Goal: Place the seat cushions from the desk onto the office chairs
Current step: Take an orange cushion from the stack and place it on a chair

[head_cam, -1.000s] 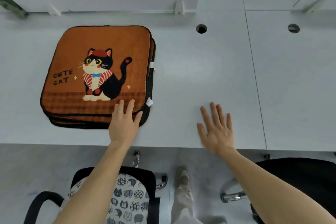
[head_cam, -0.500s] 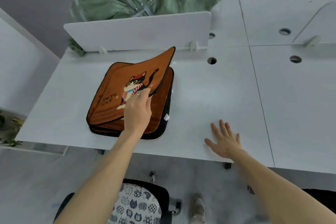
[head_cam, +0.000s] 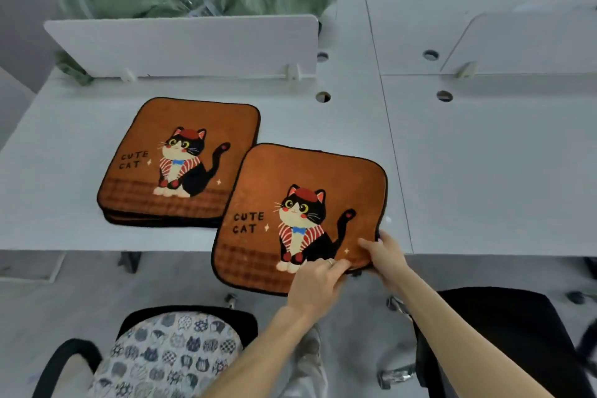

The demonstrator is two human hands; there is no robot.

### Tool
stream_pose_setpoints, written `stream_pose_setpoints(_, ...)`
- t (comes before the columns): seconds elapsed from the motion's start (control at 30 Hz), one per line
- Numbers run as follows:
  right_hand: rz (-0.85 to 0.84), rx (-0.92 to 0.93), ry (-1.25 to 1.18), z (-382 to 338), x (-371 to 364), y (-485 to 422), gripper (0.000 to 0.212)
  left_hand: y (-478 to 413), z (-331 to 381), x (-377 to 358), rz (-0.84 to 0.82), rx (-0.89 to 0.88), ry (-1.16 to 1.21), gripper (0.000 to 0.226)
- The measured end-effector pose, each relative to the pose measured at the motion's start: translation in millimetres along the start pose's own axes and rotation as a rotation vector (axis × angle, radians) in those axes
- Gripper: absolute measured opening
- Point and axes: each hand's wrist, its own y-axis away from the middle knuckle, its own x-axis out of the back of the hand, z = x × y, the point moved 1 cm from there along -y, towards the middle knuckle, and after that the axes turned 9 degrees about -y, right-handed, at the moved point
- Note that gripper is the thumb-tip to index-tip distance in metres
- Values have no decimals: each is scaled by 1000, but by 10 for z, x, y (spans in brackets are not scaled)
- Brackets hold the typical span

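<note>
Cushions on the desk [head_cam: 484, 171], chairs in front.
A cushion stack [head_cam: 174, 165] lies left; right of it another cushion [head_cam: 290, 191] overhangs the front edge, between two chairs below.

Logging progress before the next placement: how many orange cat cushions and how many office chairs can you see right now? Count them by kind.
Orange cat cushions: at least 3: one held by both hands, and a stack on the desk showing at least two layers; exact number unclear.
Office chairs: 2: one with a cat-pattern cover, one bare black.
Total: at least 5.
</note>
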Motion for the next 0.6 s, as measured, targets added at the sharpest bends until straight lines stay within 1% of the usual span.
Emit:
stream_pose_setpoints(0.03, 45, 5, 62, 63, 22, -13, 31, 19, -15, -50, -30, 1, -12, 28)
stream_pose_setpoints(0.13, 92, -4, 91, 262, 44, -35, 26, 71, -129, -98, -107, 18, -47, 34)
stream_pose_setpoints(0.23, 99, -54, 82, 428, 75, -78, 27, 114, -367, -33, -183, 108, -106, 53)
stream_pose_setpoints(0.27, 108, -56, 93, 475, 96, -101, 28, 118, -482, -1, -208, 150, -109, 53)
stream_pose_setpoints(0.3, 124, -46, 132, 513, 124, -126, 28, 116, -623, 33, -209, 205, -113, 47)
stream_pose_setpoints(0.37, 149, -38, 179, 558, 174, -136, 27, 94, -944, 137, -189, 384, -132, 32)
stream_pose_setpoints(0.4, 158, -40, 175, 568, 171, -146, 26, 65, -1126, 218, -175, 490, -156, 30)
stream_pose_setpoints(0.47, 177, -44, 158, 580, 200, -139, 24, 7, -1437, 349, -174, 715, -176, 39)
stream_pose_setpoints(0.53, 196, -43, 159, 594, 235, -135, 22, -56, -1694, 428, -220, 915, -107, 52)
stream_pose_setpoints(0.6, 218, -36, 160, 597, 277, -136, 20, -124, -1854, 439, -253, 1009, -20, 60)
